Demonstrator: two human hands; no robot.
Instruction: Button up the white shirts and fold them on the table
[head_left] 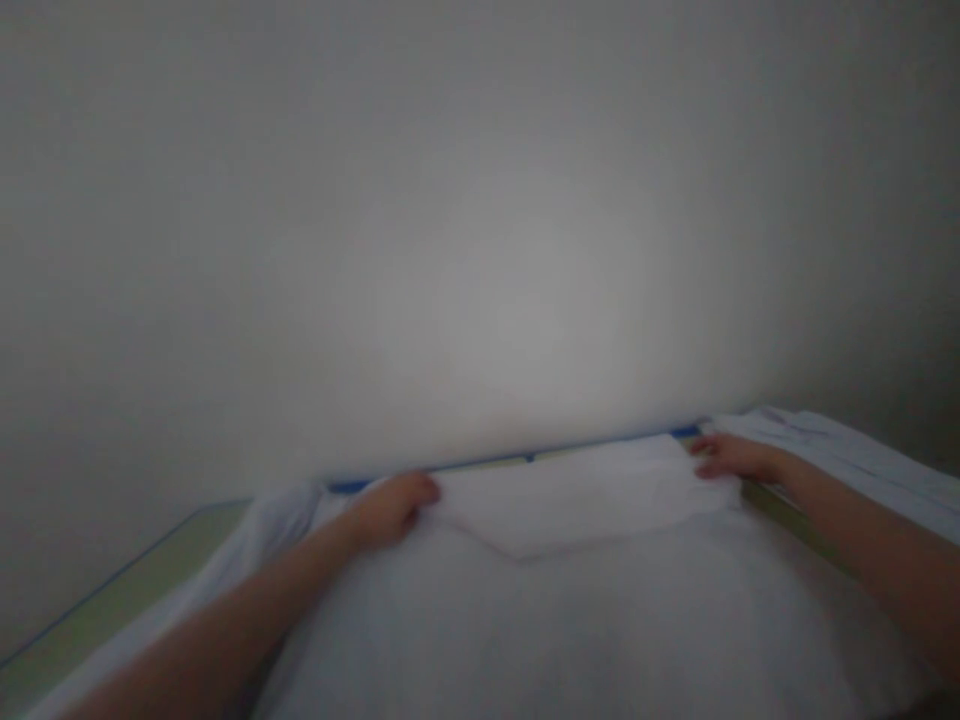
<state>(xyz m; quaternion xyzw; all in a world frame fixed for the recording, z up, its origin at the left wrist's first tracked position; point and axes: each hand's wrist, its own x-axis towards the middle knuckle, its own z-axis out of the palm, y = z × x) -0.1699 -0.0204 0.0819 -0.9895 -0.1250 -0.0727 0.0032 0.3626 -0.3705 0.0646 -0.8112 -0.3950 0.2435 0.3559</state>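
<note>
A white cloth (570,560) lies spread over a table, with a folded-over flap along its far side. My left hand (394,505) is closed on the flap's left end, fingers curled round the fabric. At the flap's right end my right hand (731,458) pinches the cloth, its fingers pressed together on the edge. Both arms reach forward over the cloth. The picture is dim and soft.
The table (150,570) has a pale green top with a blue rim (525,457) and stands against a plain white wall (480,220). More pale cloth (847,455) is heaped at the far right.
</note>
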